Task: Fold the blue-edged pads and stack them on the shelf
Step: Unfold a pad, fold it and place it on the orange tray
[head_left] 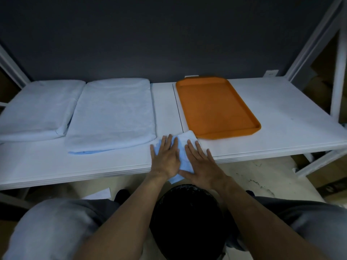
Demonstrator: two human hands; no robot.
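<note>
Both hands lie flat on a small folded pad at the front edge of the white shelf. The left hand presses on the pad's left part with straight, spread fingers. The right hand presses on its right part the same way, so neither hand is curled around anything. The pad looks soft and thin like paper cloth, white on top with light blue showing near the hands. One blue corner hangs over the shelf edge.

To the left sit two big stacks of pads, pale and puffy with rounded corners. A thin blue edge peeks out under the nearer stack. Just behind the small pad is an orange tray, smooth and hard, with a raised rim. The pad's far corner seems to touch the tray, but it is hard to be sure. Below the hands sits a round black bin with a shiny liner.
</note>
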